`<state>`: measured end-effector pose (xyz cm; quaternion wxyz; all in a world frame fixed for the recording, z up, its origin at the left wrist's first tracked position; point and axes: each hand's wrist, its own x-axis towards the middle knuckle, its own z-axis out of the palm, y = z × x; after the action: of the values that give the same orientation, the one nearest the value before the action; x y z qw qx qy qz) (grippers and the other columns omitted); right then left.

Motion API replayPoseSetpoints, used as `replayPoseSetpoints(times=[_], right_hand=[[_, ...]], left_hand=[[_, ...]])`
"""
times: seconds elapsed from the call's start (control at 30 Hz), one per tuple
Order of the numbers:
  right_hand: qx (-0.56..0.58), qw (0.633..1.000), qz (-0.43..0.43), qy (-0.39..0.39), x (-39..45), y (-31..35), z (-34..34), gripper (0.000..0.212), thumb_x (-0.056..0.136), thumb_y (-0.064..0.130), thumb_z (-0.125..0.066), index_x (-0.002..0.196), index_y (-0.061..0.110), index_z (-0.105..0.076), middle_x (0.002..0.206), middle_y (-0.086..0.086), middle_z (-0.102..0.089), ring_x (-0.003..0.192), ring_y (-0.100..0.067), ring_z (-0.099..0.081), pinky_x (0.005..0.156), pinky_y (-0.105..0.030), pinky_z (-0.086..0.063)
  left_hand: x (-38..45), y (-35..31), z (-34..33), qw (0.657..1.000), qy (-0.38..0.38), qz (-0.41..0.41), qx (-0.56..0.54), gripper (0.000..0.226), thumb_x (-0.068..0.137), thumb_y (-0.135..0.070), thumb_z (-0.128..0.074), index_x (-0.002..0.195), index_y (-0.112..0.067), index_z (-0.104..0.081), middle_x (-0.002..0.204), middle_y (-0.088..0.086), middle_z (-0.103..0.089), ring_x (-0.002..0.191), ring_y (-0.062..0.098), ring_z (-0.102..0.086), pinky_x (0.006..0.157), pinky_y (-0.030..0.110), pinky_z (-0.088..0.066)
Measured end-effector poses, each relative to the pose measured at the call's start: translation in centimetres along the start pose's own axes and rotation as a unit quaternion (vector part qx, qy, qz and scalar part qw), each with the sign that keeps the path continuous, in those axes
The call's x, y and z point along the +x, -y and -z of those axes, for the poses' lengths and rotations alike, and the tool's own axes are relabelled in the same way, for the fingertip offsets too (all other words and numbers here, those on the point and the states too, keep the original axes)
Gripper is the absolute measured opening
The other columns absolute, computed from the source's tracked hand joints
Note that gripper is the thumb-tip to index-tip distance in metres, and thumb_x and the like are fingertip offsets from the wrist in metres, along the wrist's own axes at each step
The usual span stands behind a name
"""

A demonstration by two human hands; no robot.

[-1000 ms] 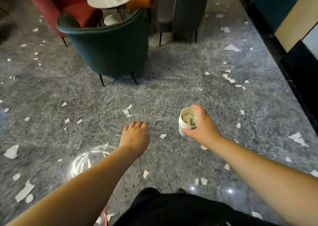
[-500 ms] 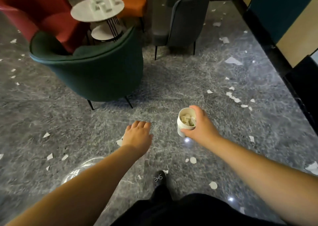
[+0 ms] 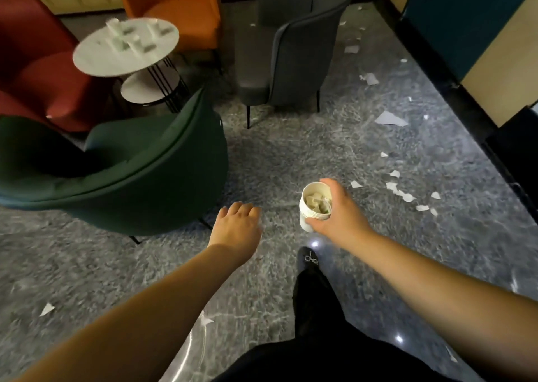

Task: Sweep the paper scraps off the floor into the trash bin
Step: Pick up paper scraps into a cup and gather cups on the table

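Note:
My right hand (image 3: pixel 339 217) grips a white paper cup (image 3: pixel 309 207) filled with paper scraps, held upright above the grey marble floor (image 3: pixel 320 154). My left hand (image 3: pixel 237 226) hangs out in front, palm down, fingers loosely bent and holding nothing. White paper scraps (image 3: pixel 403 194) lie scattered on the floor to the right, with a larger piece (image 3: pixel 390 119) farther back. Two small scraps (image 3: pixel 46 309) lie near my left arm. No trash bin is in view.
A dark green armchair (image 3: pixel 131 178) stands close on the left. Behind it are a round white side table (image 3: pixel 96 58) with cups, a red chair (image 3: pixel 35 70), an orange chair (image 3: pixel 180 12) and a grey chair (image 3: pixel 291 50). My black shoe (image 3: pixel 308 259) steps forward. A dark wall base (image 3: pixel 465 119) runs along the right.
I have walked forward toward the chairs; the green armchair and table are now nearer and the floor scraps slid back past me. Both hands keep their pose, cup still held.

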<state>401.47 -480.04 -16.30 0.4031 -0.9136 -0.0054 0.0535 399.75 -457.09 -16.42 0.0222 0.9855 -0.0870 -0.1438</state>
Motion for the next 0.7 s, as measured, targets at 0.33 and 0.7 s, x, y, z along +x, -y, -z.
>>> replayPoseSetpoints(times=[0.33,0.7], right_hand=[[-0.013,0.999,0.028,0.024,25.3,1.7,3.2,0.088,0.065,0.027,-0.083,0.138,0.028,-0.033,0.133,-0.003,-0.042,0.109,-0.018,-0.051,0.082,-0.023,-0.038],[-0.029,0.996,0.056,0.061,46.6,5.9,1.6,0.087,0.065,0.026,-0.084,0.138,0.024,-0.036,0.13,-0.004,-0.043,0.109,-0.017,-0.049,0.083,-0.02,-0.034]], left_hand=[[22.4,3.7,7.1,0.998,0.025,0.046,-0.019,0.052,0.101,-0.037,-0.037,0.15,-0.023,-0.028,0.156,0.0,-0.029,0.146,0.022,-0.019,0.119,0.042,-0.014],[39.7,11.4,11.7,0.997,0.031,0.058,-0.032,0.053,0.101,-0.039,-0.037,0.15,-0.021,-0.028,0.154,-0.002,-0.033,0.145,0.021,-0.02,0.118,0.041,-0.013]])
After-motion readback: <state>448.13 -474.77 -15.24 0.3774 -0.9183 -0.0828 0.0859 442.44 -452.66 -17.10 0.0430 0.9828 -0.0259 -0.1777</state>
